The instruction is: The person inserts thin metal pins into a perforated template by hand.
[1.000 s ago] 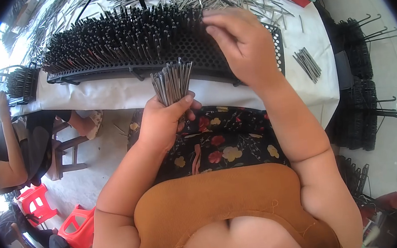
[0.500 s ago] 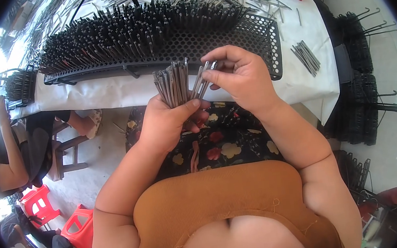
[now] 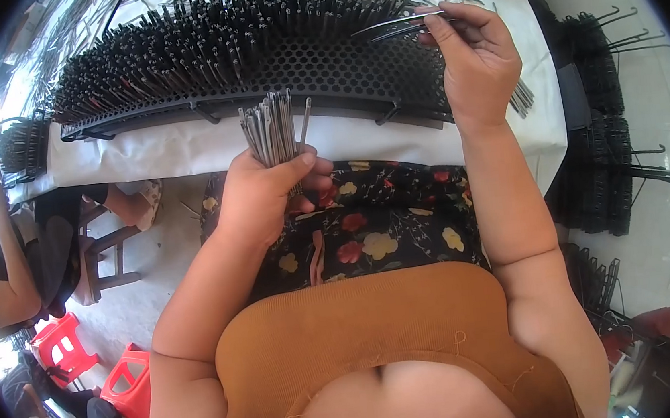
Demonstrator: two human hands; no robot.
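Note:
My left hand (image 3: 257,191) is closed around an upright bundle of thin grey metal rods (image 3: 267,135), held in front of the rack. One rod of it leans apart on the right, by the thumb. My right hand (image 3: 483,58) is raised over the right end of the black perforated rack (image 3: 330,71). Its thumb and fingers pinch a few slim, shiny metal rods (image 3: 394,29), lying nearly level with their tips toward the left. Dark rods (image 3: 167,60) stand densely in the rack's left and back holes; bare holes show along its right part.
Many loose rods lie scattered behind the rack. A small pile of rods (image 3: 522,101) is on the white-covered table (image 3: 153,158), right of the rack. Black hooked racks (image 3: 610,174) stand at the right. Another person (image 3: 13,256) sits at the left, near red stools (image 3: 66,348).
My right hand has moved away from the bundle, up and right, carrying a few rods over the rack. My left hand keeps its bundle, slightly further left in the picture.

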